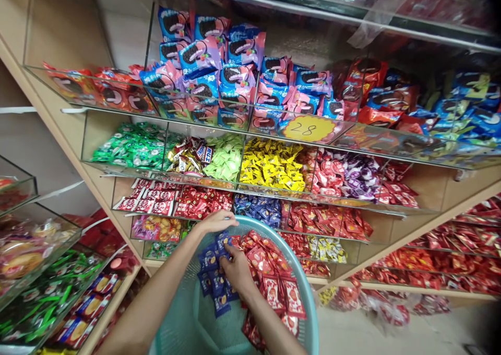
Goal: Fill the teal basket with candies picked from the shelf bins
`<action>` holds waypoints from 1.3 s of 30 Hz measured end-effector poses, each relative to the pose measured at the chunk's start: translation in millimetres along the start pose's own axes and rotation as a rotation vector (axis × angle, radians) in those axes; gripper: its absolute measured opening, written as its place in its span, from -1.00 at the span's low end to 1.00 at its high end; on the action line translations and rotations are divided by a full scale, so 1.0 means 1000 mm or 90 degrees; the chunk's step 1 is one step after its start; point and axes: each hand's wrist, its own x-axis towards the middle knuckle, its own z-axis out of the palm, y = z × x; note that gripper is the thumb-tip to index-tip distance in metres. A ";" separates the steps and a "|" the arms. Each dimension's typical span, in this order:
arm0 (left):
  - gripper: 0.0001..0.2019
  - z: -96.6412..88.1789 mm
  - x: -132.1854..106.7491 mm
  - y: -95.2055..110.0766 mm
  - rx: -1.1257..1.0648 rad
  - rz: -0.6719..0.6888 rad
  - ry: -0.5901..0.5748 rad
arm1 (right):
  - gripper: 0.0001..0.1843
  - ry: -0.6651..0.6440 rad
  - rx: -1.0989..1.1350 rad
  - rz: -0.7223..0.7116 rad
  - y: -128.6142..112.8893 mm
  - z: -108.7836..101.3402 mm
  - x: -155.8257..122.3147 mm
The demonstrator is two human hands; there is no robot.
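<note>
Right hand (237,271) grasping a dark-blue packet (223,240) inside the teal basket (311,303)

The right hand is pinching the dark-blue packet between thumb and fingers, inside the teal basket. More blue snack packets (209,260) are lying in the basket's left half, just beside this hand, while red-and-white packets (274,292) are lying heaped along its right side. The left hand (214,222) is touching the basket's far rim; I cannot tell whether its fingers are clenching it. Just beyond the basket, blue-wrapped sweets (257,209) are filling a shelf compartment. Above them, farther from the basket, yellow-wrapped candies (272,163) are lying in a pile. Highest above the basket, sandwich-cookie packets (201,56) are standing stacked near a yellow card (309,129) reading 28.
</note>
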 end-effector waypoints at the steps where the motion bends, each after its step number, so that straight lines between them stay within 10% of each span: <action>1: -0.69 0.000 0.000 0.000 -0.002 -0.001 -0.002 | -0.58 0.001 -0.018 -0.011 0.000 0.000 0.000; 17: -0.70 0.000 0.001 -0.001 -0.012 0.015 -0.006 | -0.64 0.014 -0.151 -0.078 -0.005 -0.003 -0.011; 23: -0.69 -0.001 0.003 -0.004 -0.020 0.033 -0.017 | -0.72 0.062 -0.217 -0.161 -0.030 -0.069 0.015; 29: -0.69 -0.001 0.003 -0.004 -0.006 0.040 -0.020 | -0.65 0.131 -0.560 -0.056 -0.007 -0.154 0.066; 39: -0.70 0.000 0.004 -0.006 0.006 0.052 -0.014 | -0.61 0.044 -0.780 -0.020 0.026 -0.165 0.086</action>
